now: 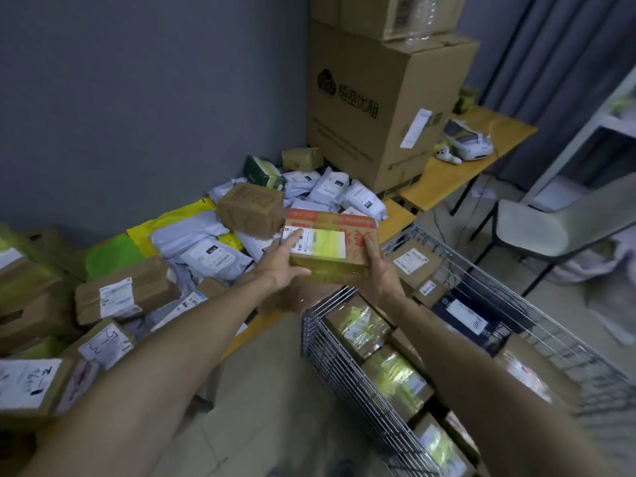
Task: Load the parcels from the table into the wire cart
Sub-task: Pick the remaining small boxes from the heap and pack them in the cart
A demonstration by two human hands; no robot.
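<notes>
Well, the parcel [332, 251] is off the surface [395, 220] and in the air, held between the heaped pile and the far corner of the wire cart [339, 370]. My left grip [280, 266] pinches its left end, forefinger laid along the label and thumb on the near face. My right grip [380, 275] is curled round the right end from below. Both have firm hold, so nothing else is carrying the box.

To do this well, I think I should keep it level and bring it right and toward me, lifting it clear of the wire rim rather than dragging it across. The cart is already crowded: a row of taped boxes [359, 330] lines the near wall, and a dark parcel [464, 320] lies beyond them. I see no open floor, so it probably has to lie flat on top of that layer. I would lower it until it rests, then slip my fingers out from under the ends, the right side last. Dropping it risks it sliding or tipping against the wires.
</notes>
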